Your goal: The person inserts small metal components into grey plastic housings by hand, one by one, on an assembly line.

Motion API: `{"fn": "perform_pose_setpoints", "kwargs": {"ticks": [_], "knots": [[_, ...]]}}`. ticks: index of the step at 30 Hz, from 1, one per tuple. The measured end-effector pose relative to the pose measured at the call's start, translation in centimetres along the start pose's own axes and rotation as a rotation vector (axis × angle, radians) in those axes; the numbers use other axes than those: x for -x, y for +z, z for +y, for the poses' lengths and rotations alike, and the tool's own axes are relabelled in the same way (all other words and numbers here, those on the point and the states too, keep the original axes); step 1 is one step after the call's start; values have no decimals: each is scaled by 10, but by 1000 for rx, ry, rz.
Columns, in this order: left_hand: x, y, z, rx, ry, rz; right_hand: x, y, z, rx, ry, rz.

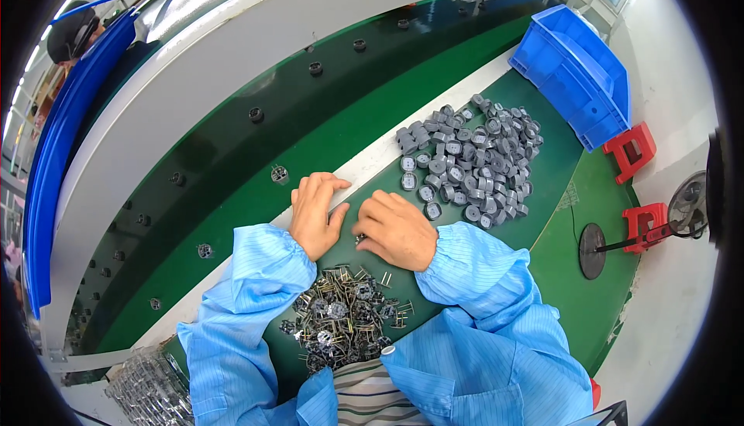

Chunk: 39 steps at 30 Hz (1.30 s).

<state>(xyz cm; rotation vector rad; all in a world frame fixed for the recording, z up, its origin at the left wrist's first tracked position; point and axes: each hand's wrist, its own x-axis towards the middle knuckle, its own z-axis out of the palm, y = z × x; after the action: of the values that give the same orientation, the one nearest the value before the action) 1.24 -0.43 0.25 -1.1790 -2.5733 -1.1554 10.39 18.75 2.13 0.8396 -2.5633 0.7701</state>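
My left hand (pixel 316 213) rests over the white rail (pixel 372 164) between table and conveyor, fingers stretched forward and thumb apart, with nothing visible in it. Close by on its right, my right hand (pixel 397 231) is curled, its fingertips closed on a small dark part (pixel 359 238) that they mostly cover. Below both hands lies a heap of dark parts with brass-coloured metal pins (pixel 337 313). Beyond my right hand spreads a pile of grey round plastic housings (pixel 473 162). Just past my left fingertips, a round pinned part (pixel 280 174) sits on the conveyor.
The green conveyor belt (pixel 333 139) runs diagonally along the left, carrying several spaced round parts. A blue crate (pixel 573 69) stands at the far right of the table. Red stools (pixel 632 151) and a fan (pixel 688 203) are on the right. Across the conveyor, a person in a dark cap (pixel 71 34) is partly visible.
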Motion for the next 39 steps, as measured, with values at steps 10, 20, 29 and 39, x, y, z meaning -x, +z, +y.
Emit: {"fn": "perform_pose_setpoints", "kwargs": {"ticks": [10, 20, 29, 39], "knots": [[1, -2, 4, 25, 102, -127, 7, -13, 16, 466, 324, 309], [0, 0, -7, 67, 163, -174, -2, -1, 13, -203, 151, 260], [2, 1, -4, 81, 177, -118, -2, -2, 20, -24, 278, 243], [3, 2, -4, 103, 149, -142, -5, -1, 20, 94, 188, 221]]}}
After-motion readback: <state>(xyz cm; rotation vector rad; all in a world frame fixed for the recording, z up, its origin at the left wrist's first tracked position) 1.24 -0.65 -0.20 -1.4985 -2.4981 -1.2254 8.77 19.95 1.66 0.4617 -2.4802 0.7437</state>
